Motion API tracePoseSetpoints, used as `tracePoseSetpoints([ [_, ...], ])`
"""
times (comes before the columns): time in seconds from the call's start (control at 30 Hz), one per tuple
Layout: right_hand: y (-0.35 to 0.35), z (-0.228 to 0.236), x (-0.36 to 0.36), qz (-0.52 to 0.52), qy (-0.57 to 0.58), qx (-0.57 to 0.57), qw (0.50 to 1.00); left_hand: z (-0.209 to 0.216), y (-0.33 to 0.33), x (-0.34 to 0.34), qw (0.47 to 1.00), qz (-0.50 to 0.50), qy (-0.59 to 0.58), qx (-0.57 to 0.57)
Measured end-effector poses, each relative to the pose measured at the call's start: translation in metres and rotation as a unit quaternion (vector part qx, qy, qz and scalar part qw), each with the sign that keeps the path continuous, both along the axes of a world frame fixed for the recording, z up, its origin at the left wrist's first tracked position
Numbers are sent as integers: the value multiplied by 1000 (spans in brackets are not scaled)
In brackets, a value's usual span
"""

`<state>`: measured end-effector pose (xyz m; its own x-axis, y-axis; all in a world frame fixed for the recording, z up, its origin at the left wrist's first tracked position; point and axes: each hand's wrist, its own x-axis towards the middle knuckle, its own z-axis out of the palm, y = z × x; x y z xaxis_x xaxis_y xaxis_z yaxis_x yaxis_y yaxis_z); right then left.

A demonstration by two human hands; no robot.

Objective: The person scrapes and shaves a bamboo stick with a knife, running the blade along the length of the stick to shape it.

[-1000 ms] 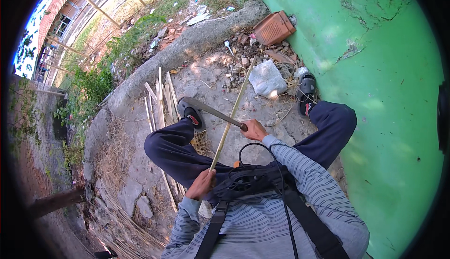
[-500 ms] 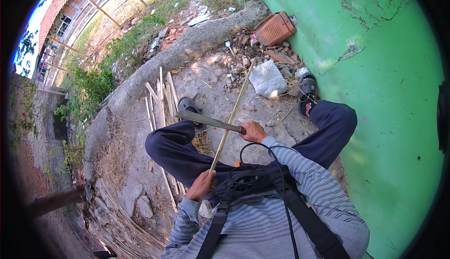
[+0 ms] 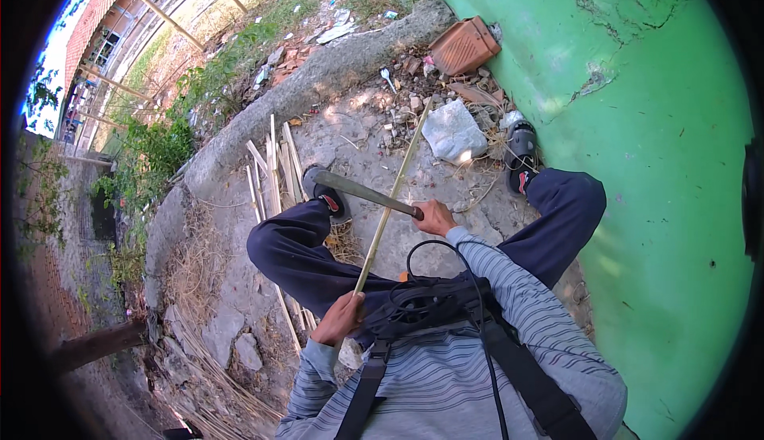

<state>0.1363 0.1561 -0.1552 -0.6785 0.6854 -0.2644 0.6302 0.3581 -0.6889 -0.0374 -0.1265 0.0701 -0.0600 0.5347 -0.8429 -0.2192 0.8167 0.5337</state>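
Note:
My left hand (image 3: 342, 316) is closed round the near end of a long, thin bamboo strip (image 3: 396, 189), which slants away from me up to the right. In my right hand (image 3: 435, 218) is the dark handle of a machete (image 3: 362, 191). Its grey blade points left and crosses the strip about midway; whether the two touch I cannot tell. The strip's far end lies close to a pale stone block (image 3: 454, 132). Beside my left shoe (image 3: 328, 193), several split bamboo strips (image 3: 276, 171) lie in a loose bundle on the ground, partly hidden by my left leg.
A green wall (image 3: 660, 201) rises along my right side. Ahead are rubble and a tipped orange-brown pot (image 3: 464, 47). A low concrete kerb (image 3: 239, 126) curves round the far left, with plants behind it. Dry bamboo shavings (image 3: 195, 269) and stone pieces litter the left.
The machete and my right hand have shifted slightly right and the blade tilts a little more. My left hand has moved slightly left with the bamboo strip.

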Motion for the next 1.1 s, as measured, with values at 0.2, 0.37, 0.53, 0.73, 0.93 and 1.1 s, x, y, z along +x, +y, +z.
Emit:
tracePoseSetpoints([
  [0.2, 45, -70, 56, -212, -32, 1, 977, 12, -4, -5, 998, 9, -57, 7],
  [0.37, 34, -72, 62, -235, -34, -23, 971, 6, -9, -11, 998, 22, -58, -6],
  [0.53, 25, -34, 32, -199, 72, -34, 977, -20, 13, -17, 990, 33, -135, -32],
  [0.73, 0, 19, 4, -51, 158, 11, 986, -62, 49, -15, 945, 102, -310, -27],
  [0.93, -53, 41, 3, 37, 129, -36, 990, -64, 50, -9, 972, 56, -229, 6],
  [1.1, -51, 37, 4, 84, 84, -25, 993, -74, 46, -1, 988, 27, -145, 41],
])
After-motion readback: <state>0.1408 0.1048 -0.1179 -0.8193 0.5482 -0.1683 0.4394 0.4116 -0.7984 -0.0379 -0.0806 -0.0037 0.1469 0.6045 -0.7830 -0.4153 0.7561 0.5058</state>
